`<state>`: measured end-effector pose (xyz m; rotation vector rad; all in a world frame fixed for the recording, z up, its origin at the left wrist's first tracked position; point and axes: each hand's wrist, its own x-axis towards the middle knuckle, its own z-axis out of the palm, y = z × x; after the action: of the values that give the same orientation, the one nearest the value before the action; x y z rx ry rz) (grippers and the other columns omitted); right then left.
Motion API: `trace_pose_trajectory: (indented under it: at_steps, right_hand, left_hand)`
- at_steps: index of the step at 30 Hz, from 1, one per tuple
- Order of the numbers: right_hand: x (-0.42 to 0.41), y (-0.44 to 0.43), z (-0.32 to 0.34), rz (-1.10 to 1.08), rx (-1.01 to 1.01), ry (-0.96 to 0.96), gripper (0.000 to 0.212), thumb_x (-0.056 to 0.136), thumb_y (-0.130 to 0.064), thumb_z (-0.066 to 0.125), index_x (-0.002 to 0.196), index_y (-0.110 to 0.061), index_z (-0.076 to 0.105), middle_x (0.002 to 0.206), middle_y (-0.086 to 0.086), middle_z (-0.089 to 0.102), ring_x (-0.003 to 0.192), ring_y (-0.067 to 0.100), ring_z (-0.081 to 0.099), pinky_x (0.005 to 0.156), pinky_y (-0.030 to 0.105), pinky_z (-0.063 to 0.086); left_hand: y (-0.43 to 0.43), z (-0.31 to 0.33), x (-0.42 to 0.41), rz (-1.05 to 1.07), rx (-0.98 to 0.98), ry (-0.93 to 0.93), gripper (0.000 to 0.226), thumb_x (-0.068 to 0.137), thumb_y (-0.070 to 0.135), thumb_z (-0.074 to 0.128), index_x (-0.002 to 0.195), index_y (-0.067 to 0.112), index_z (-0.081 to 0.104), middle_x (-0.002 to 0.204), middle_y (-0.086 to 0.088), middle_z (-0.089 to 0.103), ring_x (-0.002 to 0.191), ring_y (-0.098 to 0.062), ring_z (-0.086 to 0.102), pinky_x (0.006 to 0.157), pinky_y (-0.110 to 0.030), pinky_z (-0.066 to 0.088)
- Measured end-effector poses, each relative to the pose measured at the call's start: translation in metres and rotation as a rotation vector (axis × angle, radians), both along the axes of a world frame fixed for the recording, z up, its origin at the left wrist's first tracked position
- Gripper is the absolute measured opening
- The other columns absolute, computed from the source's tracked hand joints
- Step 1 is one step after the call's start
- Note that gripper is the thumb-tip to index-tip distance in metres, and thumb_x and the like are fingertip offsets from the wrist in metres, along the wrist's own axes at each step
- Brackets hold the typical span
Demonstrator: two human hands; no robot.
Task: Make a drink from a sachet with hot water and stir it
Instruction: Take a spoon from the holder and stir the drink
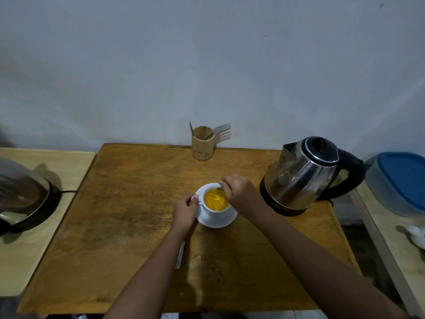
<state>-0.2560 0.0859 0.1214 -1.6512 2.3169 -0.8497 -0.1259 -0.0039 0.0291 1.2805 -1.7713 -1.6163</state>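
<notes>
On the wooden counter (128, 203) a white cup (212, 209) of orange-yellow drink (215, 200) stands on a white saucer (226, 221), just left of the steel kettle (305, 173) on its base. The left hand (185, 210) has its grip closed on the cup's handle at the left side, while the right hand (239, 192) pinches a spoon (221, 191) whose bowl dips into the drink. A wooden holder (203, 143) with a fork (222, 128) stands at the counter's far edge, and a pale strip, perhaps the sachet (180, 254), lies near the left forearm.
</notes>
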Motion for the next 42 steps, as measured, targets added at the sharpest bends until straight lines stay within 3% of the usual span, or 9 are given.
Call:
trace_pose_trajectory:
  at_steps: [5,8,11,14,20,27,33,40,42]
  right_hand:
    - [0.009,-0.009,0.0,0.044,0.049,-0.025,0.027,0.094,-0.013,0.043,0.09,0.004,0.063,0.087,0.022,0.065,0.082,0.034,0.06,0.074,0.044,0.05]
    - [0.014,-0.012,0.008,0.07,0.192,-0.072,0.029,0.096,-0.019,0.04,0.097,0.0,0.062,0.097,0.02,0.065,0.091,0.035,0.059,0.081,0.041,0.048]
    - [0.017,-0.009,0.014,0.103,0.225,-0.079,0.028,0.096,-0.02,0.041,0.097,-0.002,0.063,0.095,0.02,0.066,0.089,0.034,0.06,0.079,0.04,0.048]
    - [0.012,-0.005,0.016,0.133,0.246,-0.077,0.028,0.096,-0.018,0.041,0.095,0.0,0.062,0.093,0.021,0.066,0.087,0.035,0.06,0.078,0.04,0.048]
    - [-0.005,-0.002,0.012,0.116,0.15,-0.015,0.027,0.095,-0.015,0.045,0.095,0.005,0.064,0.09,0.021,0.066,0.081,0.031,0.06,0.063,0.028,0.036]
    - [-0.012,-0.021,0.009,0.059,0.169,-0.07,0.03,0.095,-0.018,0.045,0.086,0.002,0.064,0.08,0.015,0.063,0.069,0.024,0.054,0.058,0.031,0.037]
    - [0.004,-0.026,0.01,0.132,0.17,-0.093,0.03,0.095,-0.015,0.045,0.078,0.005,0.061,0.074,0.018,0.058,0.067,0.022,0.049,0.061,0.03,0.031]
    - [0.012,-0.006,0.014,0.223,0.184,-0.058,0.025,0.095,-0.013,0.044,0.094,0.003,0.064,0.094,0.023,0.066,0.087,0.033,0.059,0.073,0.033,0.041]
    - [0.01,0.001,0.016,0.25,0.1,-0.012,0.024,0.092,-0.012,0.047,0.087,0.003,0.065,0.085,0.021,0.067,0.078,0.032,0.061,0.066,0.029,0.044]
  left_hand:
    - [-0.001,-0.004,0.001,-0.052,-0.055,-0.025,0.021,0.094,0.024,0.045,0.094,0.015,0.064,0.09,-0.007,0.066,0.081,-0.019,0.058,0.068,-0.032,0.046]
    - [-0.003,-0.006,0.004,-0.074,-0.018,0.007,0.023,0.094,0.026,0.046,0.097,0.014,0.066,0.097,-0.012,0.068,0.09,-0.027,0.062,0.078,-0.042,0.05]
    - [-0.005,-0.007,0.005,-0.089,0.032,0.017,0.021,0.093,0.028,0.046,0.092,0.02,0.066,0.096,-0.013,0.069,0.091,-0.031,0.062,0.075,-0.042,0.049]
    - [-0.008,-0.004,0.004,-0.129,-0.006,-0.02,0.021,0.093,0.028,0.044,0.088,0.023,0.064,0.095,-0.011,0.066,0.088,-0.026,0.059,0.071,-0.034,0.045]
    - [-0.012,0.008,0.005,-0.331,-0.336,-0.162,0.026,0.096,0.015,0.038,0.11,0.008,0.059,0.103,-0.002,0.056,0.093,-0.015,0.051,0.071,-0.01,0.035]
    - [-0.016,0.013,0.007,-0.488,-0.438,-0.249,0.034,0.094,0.012,0.042,0.126,0.007,0.051,0.126,-0.011,0.056,0.113,-0.02,0.05,0.089,-0.022,0.034]
    - [-0.016,0.011,0.004,-0.495,-0.43,-0.3,0.034,0.094,0.012,0.042,0.127,0.005,0.049,0.126,-0.014,0.055,0.114,-0.023,0.05,0.09,-0.023,0.035]
    - [-0.019,0.011,0.002,-0.511,-0.411,-0.33,0.032,0.094,0.01,0.042,0.123,0.003,0.051,0.125,-0.015,0.055,0.115,-0.025,0.048,0.089,-0.022,0.032]
    - [-0.02,0.012,0.0,-0.521,-0.408,-0.339,0.029,0.093,0.009,0.042,0.12,0.003,0.052,0.122,-0.017,0.055,0.112,-0.026,0.048,0.089,-0.025,0.034]
